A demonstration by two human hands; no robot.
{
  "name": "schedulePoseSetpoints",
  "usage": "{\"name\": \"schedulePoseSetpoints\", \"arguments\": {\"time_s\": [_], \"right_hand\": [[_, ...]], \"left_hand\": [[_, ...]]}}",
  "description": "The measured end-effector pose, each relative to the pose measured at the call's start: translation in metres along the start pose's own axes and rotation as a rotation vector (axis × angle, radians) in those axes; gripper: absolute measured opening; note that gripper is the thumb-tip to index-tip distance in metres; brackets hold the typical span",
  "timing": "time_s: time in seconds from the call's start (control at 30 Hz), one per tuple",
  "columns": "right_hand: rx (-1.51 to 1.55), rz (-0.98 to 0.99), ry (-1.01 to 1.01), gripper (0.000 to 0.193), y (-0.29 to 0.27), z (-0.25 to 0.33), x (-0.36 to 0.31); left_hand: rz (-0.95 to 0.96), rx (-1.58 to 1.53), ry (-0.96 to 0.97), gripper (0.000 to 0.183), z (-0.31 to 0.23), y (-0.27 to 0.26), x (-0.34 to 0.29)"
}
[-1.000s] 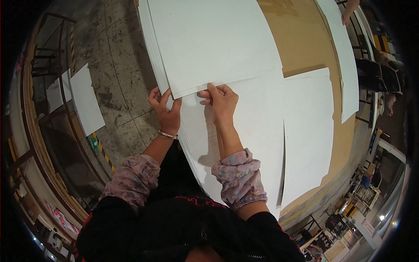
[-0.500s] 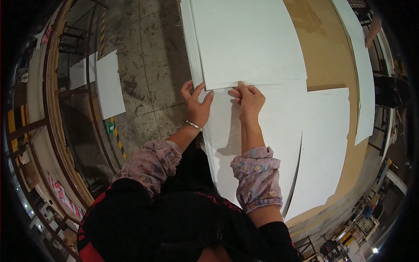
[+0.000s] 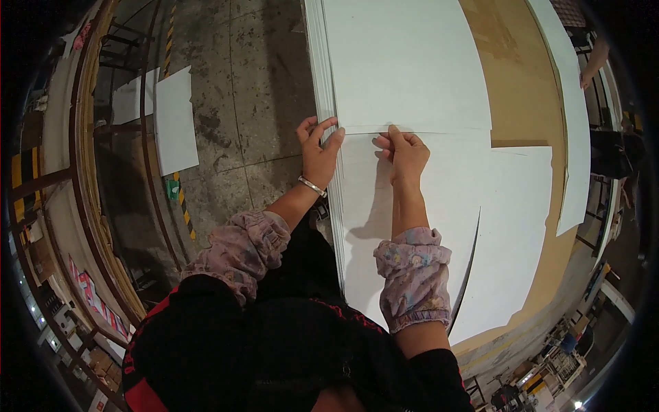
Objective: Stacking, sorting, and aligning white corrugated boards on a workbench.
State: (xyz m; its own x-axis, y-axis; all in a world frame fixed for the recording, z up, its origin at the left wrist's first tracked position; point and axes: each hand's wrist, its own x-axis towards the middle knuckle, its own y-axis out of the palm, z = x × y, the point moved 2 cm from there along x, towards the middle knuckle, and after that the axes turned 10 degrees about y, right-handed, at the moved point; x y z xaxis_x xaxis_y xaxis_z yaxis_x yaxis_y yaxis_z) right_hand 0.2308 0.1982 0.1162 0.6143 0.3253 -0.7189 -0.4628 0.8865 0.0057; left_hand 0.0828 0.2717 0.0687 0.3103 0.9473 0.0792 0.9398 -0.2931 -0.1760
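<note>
A large white sheet (image 3: pixel 412 65) lies on the far part of a stack of white sheets (image 3: pixel 367 199). Its near edge runs crosswise just beyond my hands. My right hand (image 3: pixel 410 156) pinches this edge near its middle between thumb and fingers, the other fingers curled under the palm. At the sheet's near left corner, my left hand (image 3: pixel 319 159) is closed over the stack's side edge, thumb on top and fingers bent at the side. How many layers it holds is hidden. A bracelet circles the left wrist.
Another white sheet (image 3: pixel 515 206) lies to the right on a brown board (image 3: pixel 518 65). A long white panel (image 3: pixel 573 165) stands beyond it, with another person's hand (image 3: pixel 585 79) near its far end. Left are a concrete floor (image 3: pixel 237 89), a metal rack (image 3: pixel 141 117) and a loose white sheet (image 3: pixel 177 123).
The view has shifted slightly, moving the stack rightward in the picture. The sheet's near edge sits flatter and closer to the line beneath it. Both hands keep their grip.
</note>
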Motion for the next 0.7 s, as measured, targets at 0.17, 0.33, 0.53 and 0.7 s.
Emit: {"name": "schedulePoseSetpoints", "arguments": {"time_s": [0.17, 0.33, 0.53, 0.7], "right_hand": [[-0.007, -0.027, -0.009, 0.017, 0.0, 0.002, -0.003], [0.0, -0.015, 0.003, 0.018, -0.003, 0.0, -0.002], [-0.183, 0.092, 0.052, 0.02, -0.017, 0.011, -0.001], [-0.854, -0.335, -0.896, 0.018, -0.044, 0.026, -0.008]], "left_hand": [[-0.012, 0.088, -0.029, 0.027, -0.004, 0.002, 0.002], [-0.027, 0.111, 0.019, 0.027, -0.006, 0.002, 0.002], [-0.015, 0.096, 0.037, 0.032, -0.007, 0.0, 0.001], [-0.033, 0.109, 0.058, 0.037, -0.014, 0.0, -0.001]]}}
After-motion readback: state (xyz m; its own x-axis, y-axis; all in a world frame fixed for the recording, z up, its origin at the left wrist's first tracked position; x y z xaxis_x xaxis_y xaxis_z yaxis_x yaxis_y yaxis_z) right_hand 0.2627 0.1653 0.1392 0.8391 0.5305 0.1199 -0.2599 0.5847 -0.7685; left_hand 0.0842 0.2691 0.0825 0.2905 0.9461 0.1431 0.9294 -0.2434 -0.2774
